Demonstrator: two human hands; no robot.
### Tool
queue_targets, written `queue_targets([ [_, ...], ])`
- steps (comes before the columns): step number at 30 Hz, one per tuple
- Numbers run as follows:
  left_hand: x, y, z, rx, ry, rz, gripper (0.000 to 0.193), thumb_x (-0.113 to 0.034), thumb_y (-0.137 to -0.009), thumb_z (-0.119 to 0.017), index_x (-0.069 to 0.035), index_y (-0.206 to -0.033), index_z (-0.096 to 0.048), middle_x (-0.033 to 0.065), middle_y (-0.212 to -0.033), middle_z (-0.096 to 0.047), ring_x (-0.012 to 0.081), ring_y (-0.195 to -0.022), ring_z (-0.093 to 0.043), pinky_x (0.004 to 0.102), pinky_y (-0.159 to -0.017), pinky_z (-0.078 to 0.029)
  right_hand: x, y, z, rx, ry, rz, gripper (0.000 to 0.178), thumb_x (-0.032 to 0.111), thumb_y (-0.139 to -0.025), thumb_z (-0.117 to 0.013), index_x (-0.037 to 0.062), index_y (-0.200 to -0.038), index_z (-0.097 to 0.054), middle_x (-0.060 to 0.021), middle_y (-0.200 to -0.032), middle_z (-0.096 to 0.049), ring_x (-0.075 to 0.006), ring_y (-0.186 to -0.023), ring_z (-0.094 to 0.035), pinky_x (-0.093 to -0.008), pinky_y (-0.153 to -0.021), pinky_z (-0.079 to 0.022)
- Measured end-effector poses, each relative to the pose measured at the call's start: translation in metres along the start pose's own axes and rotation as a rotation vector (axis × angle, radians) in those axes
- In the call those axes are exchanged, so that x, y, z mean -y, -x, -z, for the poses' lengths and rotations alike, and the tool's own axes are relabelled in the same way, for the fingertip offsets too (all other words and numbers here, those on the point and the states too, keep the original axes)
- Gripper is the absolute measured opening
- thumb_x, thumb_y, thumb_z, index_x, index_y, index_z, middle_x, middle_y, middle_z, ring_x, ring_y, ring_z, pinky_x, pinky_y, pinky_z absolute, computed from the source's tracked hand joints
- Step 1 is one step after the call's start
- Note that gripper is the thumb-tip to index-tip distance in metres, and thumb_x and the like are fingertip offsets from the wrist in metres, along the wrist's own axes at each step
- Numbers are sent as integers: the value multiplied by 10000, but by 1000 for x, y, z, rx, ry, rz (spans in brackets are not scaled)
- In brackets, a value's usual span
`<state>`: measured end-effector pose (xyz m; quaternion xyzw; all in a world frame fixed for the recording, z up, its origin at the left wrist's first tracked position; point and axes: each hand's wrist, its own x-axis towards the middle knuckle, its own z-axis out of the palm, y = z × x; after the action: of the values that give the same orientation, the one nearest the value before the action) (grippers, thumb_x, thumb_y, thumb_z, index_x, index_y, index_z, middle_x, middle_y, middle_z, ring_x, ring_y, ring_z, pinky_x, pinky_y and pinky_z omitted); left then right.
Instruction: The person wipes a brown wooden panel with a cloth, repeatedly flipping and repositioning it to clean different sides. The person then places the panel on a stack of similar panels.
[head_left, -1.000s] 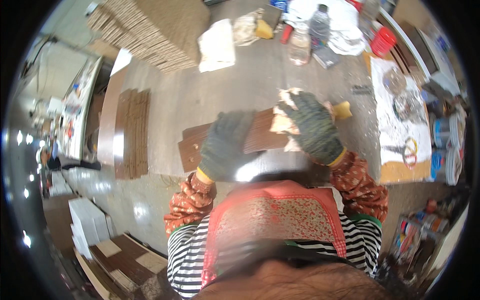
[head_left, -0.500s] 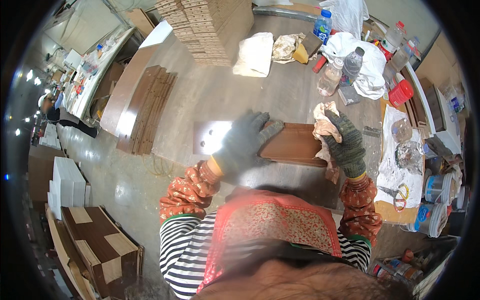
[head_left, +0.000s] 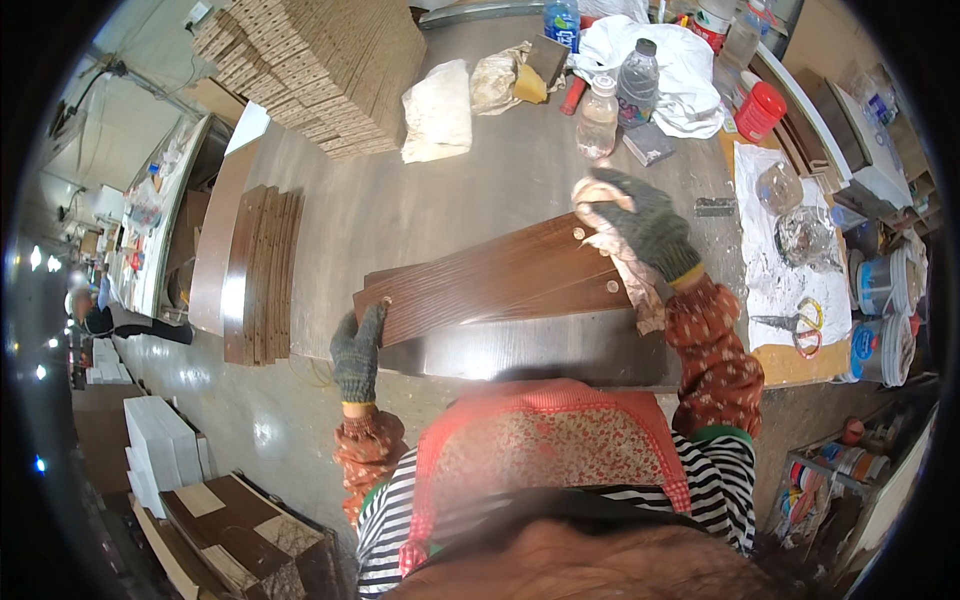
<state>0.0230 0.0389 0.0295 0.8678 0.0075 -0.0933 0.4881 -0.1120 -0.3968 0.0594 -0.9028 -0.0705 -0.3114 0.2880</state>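
Observation:
A brown wood-grain panel (head_left: 480, 275) lies slanted in front of me, with round holes near its ends. Under it another brown panel shows along the edges. My left hand (head_left: 357, 355), in a dark grey knit glove, grips the upper panel's left end, thumb on top by a hole. My right hand (head_left: 650, 222), gloved the same, is closed on a crumpled pale pinkish cloth (head_left: 632, 272) at the panel's right end. Part of the cloth hangs down beside that end. The left fingers beneath the panel are hidden.
Brown strips (head_left: 262, 280) lie stacked at the left. A tall board stack (head_left: 330, 75) stands behind. Bottles (head_left: 597, 118), a white cloth (head_left: 437, 108) and a grey block (head_left: 650, 144) sit at the back. At right are scissors (head_left: 795, 322), a red jar (head_left: 760, 110) and buckets (head_left: 880, 348).
My left hand has moved from the panel's top face to its left end and grips it. The upper panel now lies slanted, its right end farther away. The cloth stays in my right hand.

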Motion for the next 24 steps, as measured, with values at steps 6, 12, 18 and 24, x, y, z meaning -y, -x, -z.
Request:
queue_targets([
  [6, 2, 37, 21, 127, 118, 104, 416, -374, -954, -724, 40, -983, -695, 68, -795, -681, 117, -579, -599, 278, -497, -487, -25, 0, -30, 171, -598, -484, 384, 179, -940, -698, 16, -1282, -636, -120, -1209, -694, -218, -1128, -657, -317, -985, -504],
  [12, 11, 59, 24, 84, 229, -141, 280, -151, -923, -748, 24, -1124, -662, 82, -987, -708, 132, -894, -667, 296, -752, -545, -23, -3, 6, 140, -409, -473, 545, 156, -889, -767, 18, -1380, -575, -100, -1305, -666, -183, -1143, -641, -330, -1022, -504],
  [18, -11, 30, 35, -37, -463, -896, 480, -37, -872, -669, -96, -1346, -637, 105, -1335, -666, 302, -1235, -628, 420, -1060, -479, 5, 41, 30, 18, -991, -346, 542, 81, -830, -790, 16, -1335, -602, -113, -1284, -675, -219, -1158, -648, -357, -989, -536],
  [24, -7, 17, 33, -46, -871, -983, 519, -14, -897, -550, -231, -1358, -650, 19, -1470, -576, 293, -1424, -456, 454, -1171, -342, 27, 87, 34, -16, -371, -357, 526, 43, -809, -788, 56, -1313, -637, -93, -1271, -685, -210, -1134, -662, -339, -984, -525],
])
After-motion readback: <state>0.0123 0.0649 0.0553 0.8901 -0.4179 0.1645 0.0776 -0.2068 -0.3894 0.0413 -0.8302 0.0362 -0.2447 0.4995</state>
